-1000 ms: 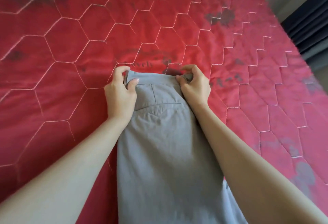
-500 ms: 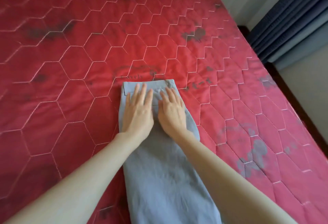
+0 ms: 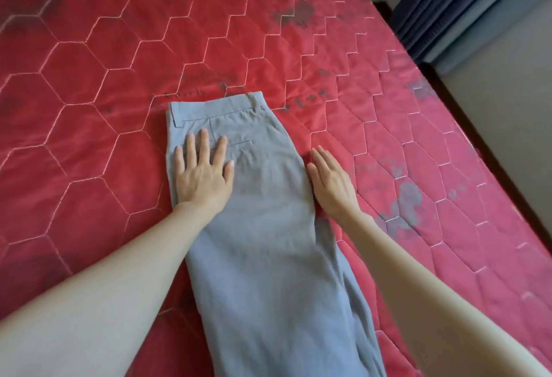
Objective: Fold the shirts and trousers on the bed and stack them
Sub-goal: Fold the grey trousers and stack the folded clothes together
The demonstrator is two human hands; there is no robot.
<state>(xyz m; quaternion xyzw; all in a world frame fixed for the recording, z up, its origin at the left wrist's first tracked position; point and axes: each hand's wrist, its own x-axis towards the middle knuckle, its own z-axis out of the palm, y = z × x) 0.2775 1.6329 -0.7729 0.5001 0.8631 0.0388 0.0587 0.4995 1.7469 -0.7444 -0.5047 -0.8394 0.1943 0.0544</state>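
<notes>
Grey trousers [image 3: 263,227] lie lengthwise on the red quilted bed [image 3: 119,77], folded leg on leg, waistband at the far end and legs running off the bottom of the view. My left hand [image 3: 203,173] presses flat on the trousers just below the waistband, fingers spread and straight. My right hand [image 3: 331,182] lies flat with straight fingers along the trousers' right edge, mostly on the bedcover. No shirts are in view.
The bed's right edge runs diagonally at the right, with a dark frame [image 3: 466,125] and pale floor [image 3: 507,92] beyond. Dark blue curtains [image 3: 454,3] hang at the top right. Red cover spreads widely to the left and far side.
Both hands let go of the waistband and flattened on the trousers. Since then the right hand has slid off to the right edge and the left has moved slightly down.
</notes>
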